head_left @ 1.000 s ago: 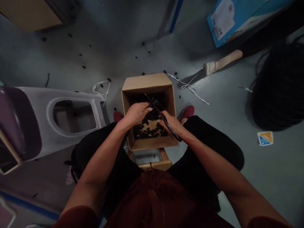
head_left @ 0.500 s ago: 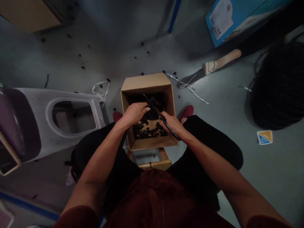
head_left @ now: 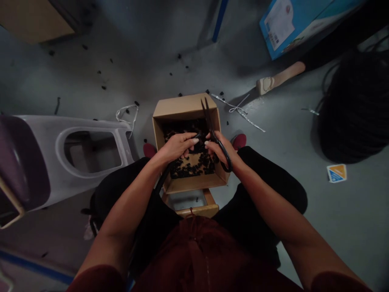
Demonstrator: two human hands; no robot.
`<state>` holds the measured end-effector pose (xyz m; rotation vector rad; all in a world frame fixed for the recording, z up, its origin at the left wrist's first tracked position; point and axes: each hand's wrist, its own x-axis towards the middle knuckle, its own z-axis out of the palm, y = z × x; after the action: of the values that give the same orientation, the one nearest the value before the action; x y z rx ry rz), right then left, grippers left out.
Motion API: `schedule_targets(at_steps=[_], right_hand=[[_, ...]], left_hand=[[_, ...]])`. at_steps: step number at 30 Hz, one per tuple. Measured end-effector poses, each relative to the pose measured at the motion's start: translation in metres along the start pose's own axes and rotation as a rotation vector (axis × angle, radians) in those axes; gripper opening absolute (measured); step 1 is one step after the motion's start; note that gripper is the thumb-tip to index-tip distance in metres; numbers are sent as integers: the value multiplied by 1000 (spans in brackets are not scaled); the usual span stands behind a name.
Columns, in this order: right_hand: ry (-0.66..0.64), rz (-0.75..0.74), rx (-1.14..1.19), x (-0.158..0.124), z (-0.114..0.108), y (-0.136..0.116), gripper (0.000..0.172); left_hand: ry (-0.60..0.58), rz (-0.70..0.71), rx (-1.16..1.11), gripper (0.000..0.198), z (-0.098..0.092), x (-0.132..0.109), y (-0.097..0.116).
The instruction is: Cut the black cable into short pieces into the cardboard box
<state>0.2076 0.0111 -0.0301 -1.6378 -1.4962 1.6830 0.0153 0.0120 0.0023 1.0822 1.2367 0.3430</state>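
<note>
An open cardboard box [head_left: 185, 106] stands on the floor between my knees, holding several small black pieces [head_left: 190, 167]. My right hand [head_left: 219, 149] is closed round black scissors [head_left: 212, 126], whose blades point up and away over the box's far right corner. My left hand [head_left: 176, 147] is closed on a black cable [head_left: 162, 182] that runs down past my left forearm; its fingertips meet the right hand's above the box. The cable's end between the fingers is hard to make out.
A white and purple plastic seat [head_left: 60, 152] lies on the floor at left. A big coil of black cable [head_left: 355, 109] sits at right, a blue carton [head_left: 291, 22] behind it. Another person's foot [head_left: 275, 81] shows at upper right. Black bits and white ties litter the floor.
The scissors have swung from pointing up-left across the box to pointing almost straight away. Both hands have come together above the box.
</note>
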Motion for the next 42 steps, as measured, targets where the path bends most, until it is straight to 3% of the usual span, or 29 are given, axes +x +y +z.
schedule_targets(at_steps=[4, 8, 15, 21, 25, 30, 37, 42], right_hand=[[4, -38, 186, 4, -2, -5, 39], [-3, -2, 293, 3, -1, -14, 37], [71, 10, 277, 6, -5, -18, 33], [283, -64, 393, 19, -21, -8, 35], [310, -63, 404, 21, -23, -5, 34], [257, -22, 303, 19, -17, -4, 35], [166, 21, 312, 10, -4, -3, 34], [-3, 32, 174, -1, 11, 9, 42]], left_hand=[[-104, 36, -96, 35, 4, -3, 6], [-197, 49, -87, 43, 7, -4, 10], [-115, -38, -115, 70, 18, -4, 7], [-132, -36, -115, 55, 19, -5, 8], [-11, -7, 29, 43, 18, -3, 6], [154, 139, 268, 32, 12, 1, 1], [296, 150, 239, 38, -26, -1, 1], [340, 170, 244, 35, -40, -4, 0]])
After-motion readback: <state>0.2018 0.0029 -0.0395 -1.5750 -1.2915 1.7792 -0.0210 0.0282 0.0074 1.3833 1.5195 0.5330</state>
